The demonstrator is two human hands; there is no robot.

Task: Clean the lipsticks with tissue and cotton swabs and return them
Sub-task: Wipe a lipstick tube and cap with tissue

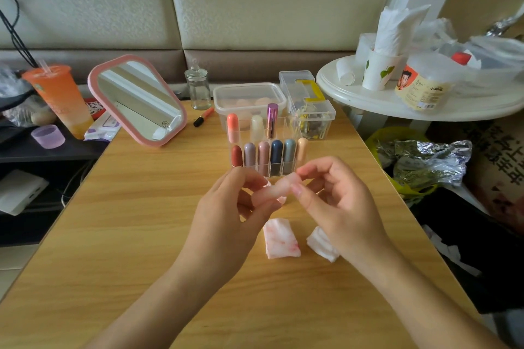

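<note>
Both my hands hold one pale pink lipstick (279, 188) over the middle of the wooden table (141, 235). My left hand (226, 223) grips its lower end, and my right hand (334, 201) pinches its upper end between thumb and fingers. Just behind my hands stands a clear organizer (266, 147) with several capsule-shaped lipsticks upright in its slots. On the table below my hands lie a folded tissue stained pink (280, 238) and a white crumpled tissue (321, 243).
A pink-framed mirror (137, 100) leans at the back left beside an orange drink cup (61, 99). A glass jar (198, 87), a lidded plastic box (249, 96) and a clear case (309, 104) stand behind the organizer. A white round side table (397, 101) with tissues is on the right.
</note>
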